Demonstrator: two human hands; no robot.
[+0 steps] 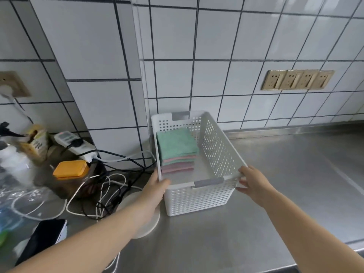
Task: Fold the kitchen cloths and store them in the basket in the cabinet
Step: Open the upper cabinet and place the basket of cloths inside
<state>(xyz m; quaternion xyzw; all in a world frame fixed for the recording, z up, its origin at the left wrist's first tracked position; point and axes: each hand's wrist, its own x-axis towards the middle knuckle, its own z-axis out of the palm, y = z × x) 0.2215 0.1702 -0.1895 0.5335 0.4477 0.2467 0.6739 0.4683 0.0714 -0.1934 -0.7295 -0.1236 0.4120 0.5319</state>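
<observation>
White basket of folded cloths: left hand and right hand grip its near corners; next, probably lifting it cabinetward.

The basket is white with small holes and grey handles. The cloths are green and pink. The lid is orange. The wall has white tiles with dark lines.

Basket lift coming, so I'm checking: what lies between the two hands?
Head view: the near wall of the basket, with its grey handle, between left hand and right hand.
</observation>
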